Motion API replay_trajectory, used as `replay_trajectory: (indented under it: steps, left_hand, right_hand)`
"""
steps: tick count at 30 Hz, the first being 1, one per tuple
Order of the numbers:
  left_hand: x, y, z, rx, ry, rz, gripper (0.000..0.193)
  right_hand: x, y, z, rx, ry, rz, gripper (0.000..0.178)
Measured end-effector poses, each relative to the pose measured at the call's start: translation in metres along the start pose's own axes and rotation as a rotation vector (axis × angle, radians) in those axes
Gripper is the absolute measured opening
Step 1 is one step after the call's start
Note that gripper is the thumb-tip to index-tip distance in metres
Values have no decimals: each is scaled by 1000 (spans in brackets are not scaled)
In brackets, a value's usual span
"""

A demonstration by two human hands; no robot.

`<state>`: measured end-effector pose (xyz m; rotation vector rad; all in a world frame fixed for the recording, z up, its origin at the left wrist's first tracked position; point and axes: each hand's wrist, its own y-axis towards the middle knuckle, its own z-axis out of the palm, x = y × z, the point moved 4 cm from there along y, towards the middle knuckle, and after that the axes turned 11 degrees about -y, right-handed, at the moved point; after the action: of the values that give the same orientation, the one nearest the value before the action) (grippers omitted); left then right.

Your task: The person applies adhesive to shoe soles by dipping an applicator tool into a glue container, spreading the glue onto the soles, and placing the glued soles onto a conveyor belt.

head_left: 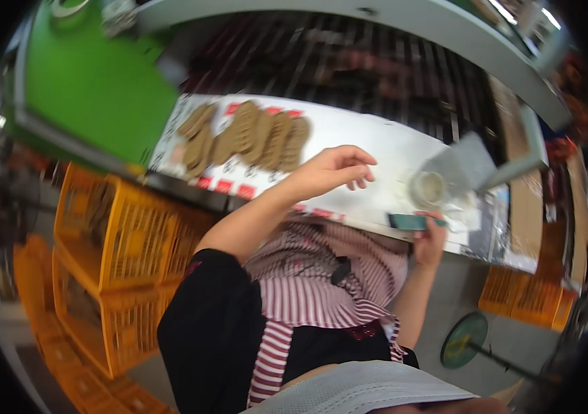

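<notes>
My right hand (pixel 430 240) grips a flat green brush (pixel 411 221) with a dark end pointing left, at the front edge of the white work surface (pixel 363 131). Just beyond it stands a round pale cup (pixel 429 188) with whitish stuff inside. My left hand (pixel 339 169) hovers over the middle of the surface, fingers loosely bent and apart, holding nothing. To its left lie several brown shoe soles (pixel 256 134) in a row, with smaller brown pieces (pixel 199 138) at the far left end.
A green table (pixel 94 90) adjoins on the left. Yellow crates (pixel 139 241) are stacked below it, and another yellow crate (pixel 525 297) sits low at right. Dark slatted rollers (pixel 349 62) lie behind the surface, under a grey frame bar (pixel 335 12). A clear plastic sheet (pixel 470 159) rises beside the cup.
</notes>
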<state>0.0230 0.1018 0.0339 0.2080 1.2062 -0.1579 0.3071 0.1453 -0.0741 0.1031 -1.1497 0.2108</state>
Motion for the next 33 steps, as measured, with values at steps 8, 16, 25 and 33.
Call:
replay_trajectory:
  steps: [8, 16, 25, 33]
  left_hand:
    - [3, -135, -125, -480, 189, 172, 23]
    - [-105, -230, -285, -1276, 1406, 500, 41]
    - [-91, -249, -362, -1158, 1107, 9, 66]
    - [-108, -206, -264, -997, 1028, 396, 55]
  right_hand:
    - [-29, -27, 47, 6, 44, 15, 18]
    - [-53, -32, 72, -40, 46, -33, 18]
    - [-59, -33, 82, -44, 12, -13, 14]
    - [-61, -19, 78, -96, 36, -21, 18]
